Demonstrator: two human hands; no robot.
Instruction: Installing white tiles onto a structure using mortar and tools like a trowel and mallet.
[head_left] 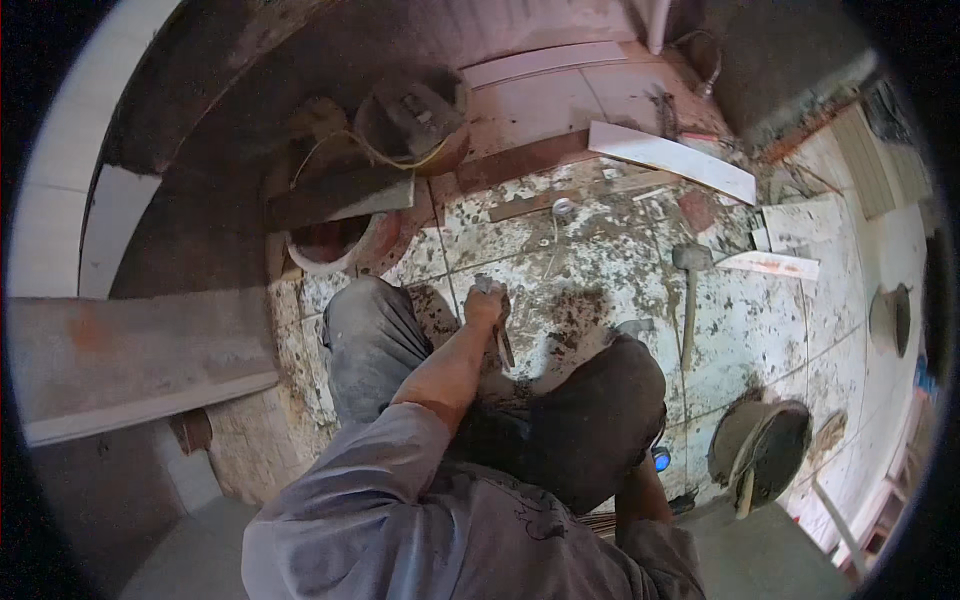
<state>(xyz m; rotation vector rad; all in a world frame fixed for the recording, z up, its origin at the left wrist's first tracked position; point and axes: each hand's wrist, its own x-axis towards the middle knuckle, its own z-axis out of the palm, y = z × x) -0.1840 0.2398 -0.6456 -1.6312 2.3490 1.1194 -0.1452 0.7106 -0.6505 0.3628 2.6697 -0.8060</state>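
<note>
I am crouched over dirty white floor tiles [600,250], with my left hand [485,308] between my knees, closed round a narrow tool with a grey metal end, too small to name surely. My right forearm [640,500] runs down beside my right knee [610,400]; that hand's fingers are hidden. A small blue object [660,458] is beside it. Just right of my knees lie a mallet [692,258] with a pale handle and a round tub of grey mortar [770,445] with a stick in it. A small white roll [563,208] lies ahead of my left hand.
At back left stand a bucket [420,120], a board [340,200] and a ring-shaped opening [335,260]. Cut white tile strips [670,160] lie at back right. A ledge [140,340] borders the left. Another round container [890,320] is at far right.
</note>
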